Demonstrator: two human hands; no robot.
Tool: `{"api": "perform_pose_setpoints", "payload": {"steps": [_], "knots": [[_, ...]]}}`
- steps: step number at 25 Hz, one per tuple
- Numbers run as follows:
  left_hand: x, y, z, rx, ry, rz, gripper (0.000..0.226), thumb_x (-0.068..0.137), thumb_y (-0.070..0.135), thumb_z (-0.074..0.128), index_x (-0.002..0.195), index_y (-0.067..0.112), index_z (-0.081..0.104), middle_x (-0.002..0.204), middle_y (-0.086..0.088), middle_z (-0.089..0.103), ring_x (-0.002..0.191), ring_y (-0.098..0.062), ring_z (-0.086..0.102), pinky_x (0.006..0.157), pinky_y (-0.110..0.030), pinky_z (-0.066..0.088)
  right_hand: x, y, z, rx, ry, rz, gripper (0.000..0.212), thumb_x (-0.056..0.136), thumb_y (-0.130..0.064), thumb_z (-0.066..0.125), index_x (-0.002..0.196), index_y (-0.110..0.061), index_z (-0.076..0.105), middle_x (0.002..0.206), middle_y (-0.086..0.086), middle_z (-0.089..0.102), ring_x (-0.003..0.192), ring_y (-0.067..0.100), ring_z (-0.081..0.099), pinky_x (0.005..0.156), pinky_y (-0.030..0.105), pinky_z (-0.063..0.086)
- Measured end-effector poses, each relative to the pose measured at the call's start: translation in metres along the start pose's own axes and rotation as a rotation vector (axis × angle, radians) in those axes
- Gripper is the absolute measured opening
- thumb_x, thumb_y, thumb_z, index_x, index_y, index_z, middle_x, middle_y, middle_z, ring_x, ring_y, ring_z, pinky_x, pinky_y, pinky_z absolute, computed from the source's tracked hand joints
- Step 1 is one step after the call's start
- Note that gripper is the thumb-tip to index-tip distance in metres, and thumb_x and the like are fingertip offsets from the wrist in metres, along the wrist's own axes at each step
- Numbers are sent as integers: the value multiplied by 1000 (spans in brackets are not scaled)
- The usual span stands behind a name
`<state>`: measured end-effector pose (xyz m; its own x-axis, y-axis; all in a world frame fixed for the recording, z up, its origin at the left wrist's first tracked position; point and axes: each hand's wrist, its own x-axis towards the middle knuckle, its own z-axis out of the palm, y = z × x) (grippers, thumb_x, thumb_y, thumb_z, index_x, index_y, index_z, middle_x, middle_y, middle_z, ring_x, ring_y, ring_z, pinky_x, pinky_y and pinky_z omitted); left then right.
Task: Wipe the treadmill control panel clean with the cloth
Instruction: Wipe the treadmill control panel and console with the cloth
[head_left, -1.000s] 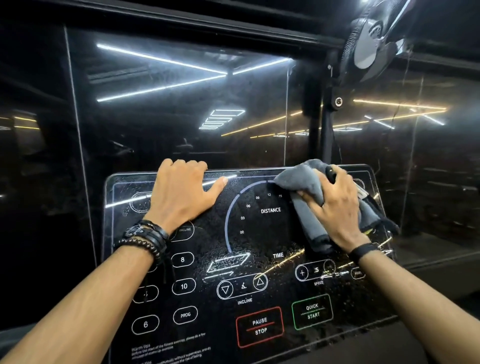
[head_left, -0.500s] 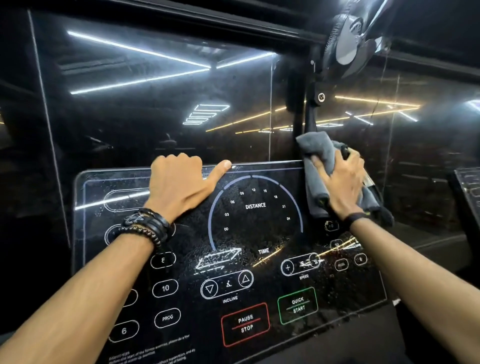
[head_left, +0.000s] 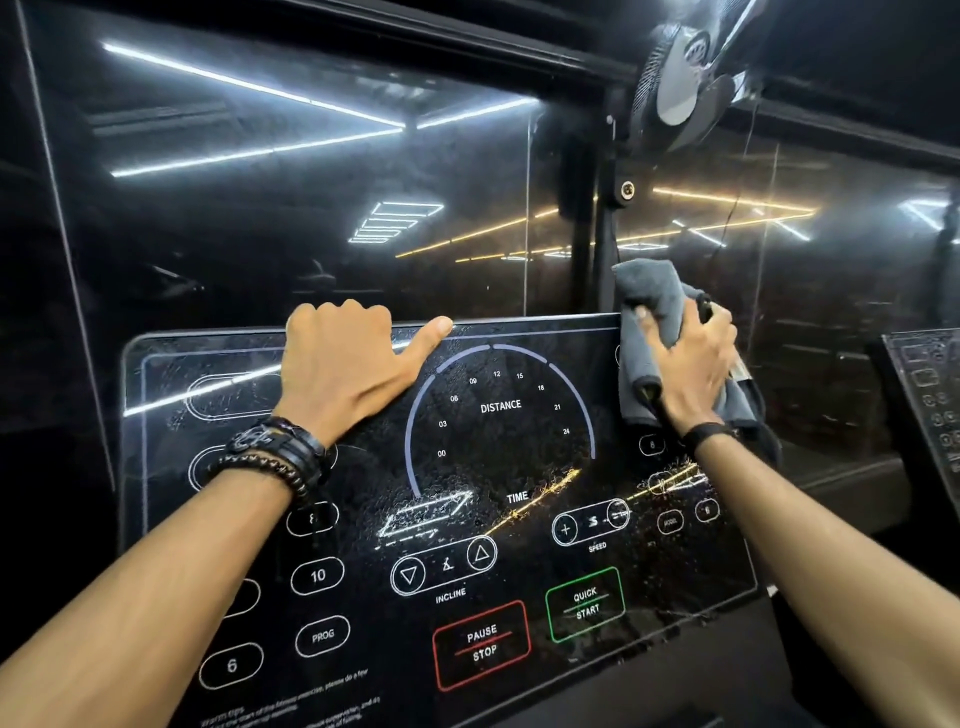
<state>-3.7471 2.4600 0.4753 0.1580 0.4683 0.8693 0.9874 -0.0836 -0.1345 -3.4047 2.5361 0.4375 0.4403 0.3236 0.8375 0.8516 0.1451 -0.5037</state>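
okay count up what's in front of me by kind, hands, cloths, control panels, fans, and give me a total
Hands: 2, left hand and right hand
Cloths: 1, grey cloth
Control panels: 2, control panel and second panel at right edge
Fans: 1, fan
Total: 6

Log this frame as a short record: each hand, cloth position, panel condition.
left hand: fingers curled over the control panel top edge, thumb stretched along it
right hand: grips the grey cloth
cloth position: at the panel's upper right corner, part of it above the edge
panel condition: droplets and smears across the centre and right
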Motion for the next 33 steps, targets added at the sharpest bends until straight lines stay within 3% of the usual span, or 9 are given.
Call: {"api": "perform_pose_setpoints", "payload": {"steps": [4, 10, 13, 16, 19, 22, 25, 29, 33], "knots": [[-1, -1, -1, -14, -4, -13, 78, 93, 77, 20, 54, 13, 46, 47, -1, 28, 48, -23, 33, 61, -35, 28, -61, 25, -6, 57, 5, -168, 53, 91, -56, 54, 123, -13, 60, 131, 18, 48, 118, 33, 45, 97, 45, 40], [-1, 2, -2, 0, -18, -20, 80, 92, 77, 21, 55, 12, 48, 48, -1, 27, 46, -20, 26, 61, -35, 28, 10, 14, -1, 19, 8, 118, 79, 83, -77, 34, 119, -10, 58, 125, 22, 48, 115, 41, 48, 97, 47, 39], [0, 2, 0, -17, -7, -14, 80, 93, 76, 22, 53, 11, 48, 46, -2, 29, 45, -19, 27, 60, -34, 28, -16, -5, 2, 34, 15, -13, 67, 89, -69, 41, 122, -13, 58, 129, 19, 47, 116, 37, 46, 97, 47, 40], [-2, 1, -2, -36, -11, -10, 80, 93, 76, 21, 53, 12, 46, 46, -2, 31, 44, -19, 29, 60, -35, 29, -78, 22, -6, 54, 15, -86, 55, 92, -58, 53, 123, -14, 60, 130, 16, 48, 115, 32, 47, 95, 45, 42], [-4, 4, -5, -44, -14, -12, 80, 92, 77, 21, 55, 11, 48, 47, -2, 29, 48, -23, 35, 63, -36, 30, -71, 48, -14, 33, 32, 58, 53, 93, -59, 55, 126, -17, 58, 128, 17, 49, 116, 36, 48, 95, 46, 43], [-3, 7, -4, -61, -17, -14, 81, 92, 76, 26, 56, 9, 51, 47, -3, 27, 51, -24, 36, 65, -37, 29, -18, 31, -8, -27, 21, 272, 65, 92, -65, 49, 132, -14, 56, 128, 24, 50, 118, 41, 49, 96, 46, 41], [0, 4, -2, -60, 0, -21, 80, 93, 75, 29, 57, 8, 55, 47, -5, 28, 52, -24, 35, 65, -36, 29, -38, 7, -6, 9, 28, 123, 62, 94, -61, 50, 131, -13, 56, 131, 22, 48, 117, 37, 47, 97, 44, 39], [-2, 5, -1, -37, 9, -20, 76, 93, 72, 33, 63, 7, 59, 52, -11, 42, 54, -26, 36, 67, -37, 29, -131, 52, -24, 48, 23, -53, 62, 89, -59, 51, 124, -9, 62, 130, 21, 50, 116, 36, 48, 97, 44, 41], [0, 8, -5, -43, -6, -19, 78, 93, 72, 32, 62, 5, 60, 48, -3, 24, 53, -25, 35, 67, -38, 28, -73, 72, -21, 19, 43, 281, 80, 82, -75, 36, 126, -12, 60, 123, 23, 52, 115, 43, 50, 98, 46, 40]]}}
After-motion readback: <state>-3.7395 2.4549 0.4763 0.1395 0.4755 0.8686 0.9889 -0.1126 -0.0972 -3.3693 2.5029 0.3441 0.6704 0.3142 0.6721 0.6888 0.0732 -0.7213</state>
